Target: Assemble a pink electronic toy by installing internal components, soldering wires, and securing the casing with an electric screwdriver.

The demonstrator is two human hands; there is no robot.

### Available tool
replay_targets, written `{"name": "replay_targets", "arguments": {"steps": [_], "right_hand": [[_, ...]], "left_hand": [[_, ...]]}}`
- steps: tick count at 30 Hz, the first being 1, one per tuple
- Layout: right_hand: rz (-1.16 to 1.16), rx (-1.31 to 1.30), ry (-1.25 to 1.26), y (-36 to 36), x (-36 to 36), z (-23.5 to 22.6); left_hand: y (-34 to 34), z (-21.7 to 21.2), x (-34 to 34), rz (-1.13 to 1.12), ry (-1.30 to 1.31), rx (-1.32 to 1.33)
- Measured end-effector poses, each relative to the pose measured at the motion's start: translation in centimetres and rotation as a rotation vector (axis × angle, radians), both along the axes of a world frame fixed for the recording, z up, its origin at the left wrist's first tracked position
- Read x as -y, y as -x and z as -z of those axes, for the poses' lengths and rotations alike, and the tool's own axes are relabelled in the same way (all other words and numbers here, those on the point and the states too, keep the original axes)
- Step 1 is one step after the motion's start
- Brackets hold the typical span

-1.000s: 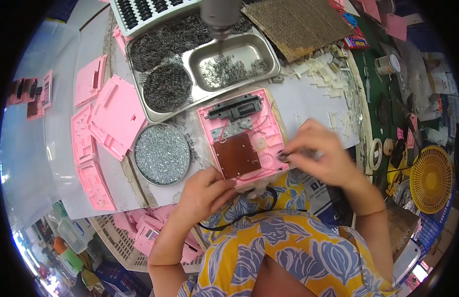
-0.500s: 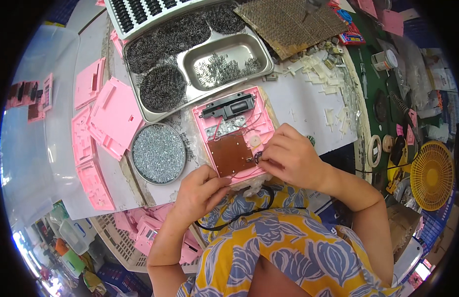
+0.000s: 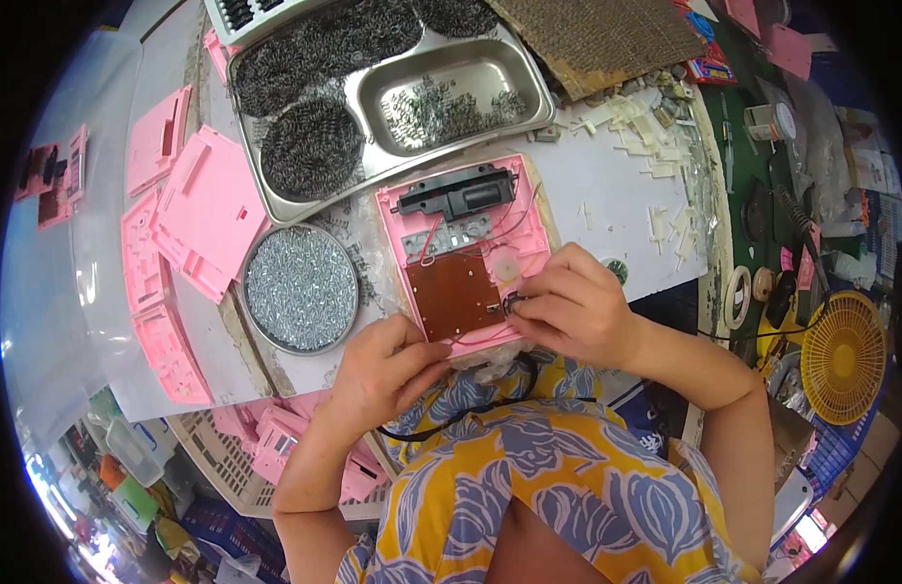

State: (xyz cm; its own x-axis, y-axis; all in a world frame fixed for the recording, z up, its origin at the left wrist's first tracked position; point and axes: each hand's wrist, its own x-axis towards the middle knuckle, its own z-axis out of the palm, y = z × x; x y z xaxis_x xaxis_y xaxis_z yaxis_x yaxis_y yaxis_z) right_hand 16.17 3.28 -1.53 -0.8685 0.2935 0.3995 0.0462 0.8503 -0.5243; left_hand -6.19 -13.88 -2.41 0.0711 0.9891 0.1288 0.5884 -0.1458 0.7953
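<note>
A pink plastic housing [image 3: 536, 234] lies in front of me at the table's near edge. Inside it sit a brown circuit board [image 3: 455, 300], a black mechanism [image 3: 460, 195], a metal contact plate [image 3: 449, 239] and thin wires. My right hand [image 3: 577, 304] pinches a small dark round part [image 3: 512, 303] by the board's right edge, inside the housing. What this part is exactly, I cannot make out. My left hand [image 3: 387, 368] is at the housing's lower left corner, its fingers closed near a red wire [image 3: 480, 341]; whether they grip the wire or the rim is hidden.
A steel tray [image 3: 373, 185] of dark springs stands behind the housing. Left of it is a round dish [image 3: 301, 289] of small screws, then stacked pink panels [image 3: 209, 209]. White plastic pieces [image 3: 655, 136] lie at the back right. A yellow fan [image 3: 842, 357] stands far right.
The view has shifted slightly. My right fingers have lifted a little off the small dark part, showing more of it. My left hand stays by the lower left corner.
</note>
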Motion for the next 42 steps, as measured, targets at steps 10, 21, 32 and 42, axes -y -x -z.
{"name": "replay_targets", "arguments": {"steps": [10,21,32,42], "right_hand": [[-0.041,0.076,0.076,-0.7,-0.9,-0.7],[0.148,0.121,0.037,-1.0,-0.7,-2.3],[0.364,0.364,-0.443,-1.9,-16.6,1.8],[0.568,0.163,0.376,-4.8,-11.5,-4.4]], "left_hand": [[0.0,0.2,0.0,-0.003,-0.037,-0.006],[-0.4,0.0,-0.3,-0.016,-0.044,-0.032],[2.9,-6.1,-5.8,0.149,0.151,-0.065],[4.9,-2.0,-24.7,-0.134,0.034,-0.815]]}}
